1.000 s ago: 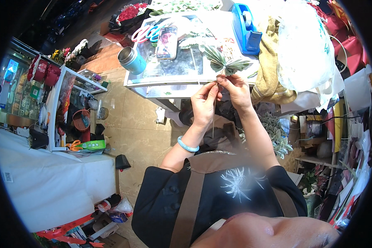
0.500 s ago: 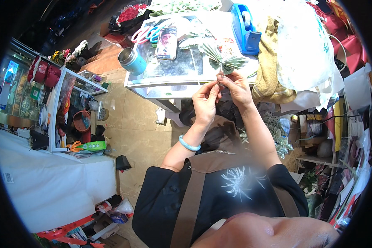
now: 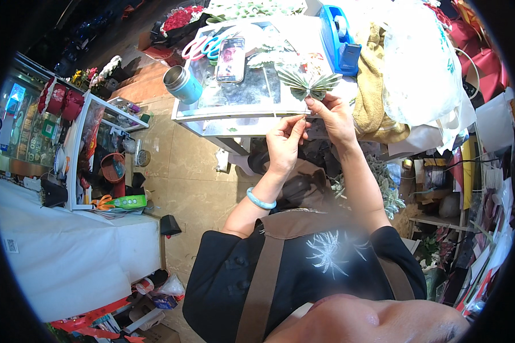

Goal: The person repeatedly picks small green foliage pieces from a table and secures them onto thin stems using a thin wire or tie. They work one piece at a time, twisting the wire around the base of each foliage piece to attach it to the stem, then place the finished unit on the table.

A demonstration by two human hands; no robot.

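The right hand [image 3: 336, 119] has thumb and fingers clamped on the base of a green pleated fan [image 3: 308, 87], which spreads just beyond the fingertips at twelve o'clock. The left hand [image 3: 285, 140], just beside it at eight o'clock, has bent fingers; I cannot tell whether they grip anything. From the hands, a phone [image 3: 231, 59] lies at ten o'clock, a blue tape dispenser [image 3: 339, 43] stands at one, and a mustard towel [image 3: 376, 111] lies at three.

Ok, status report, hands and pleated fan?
Right hand pinching pleated green fan at base. Left hand pinched just below. Blue tape dispenser close by, clear of both hands.
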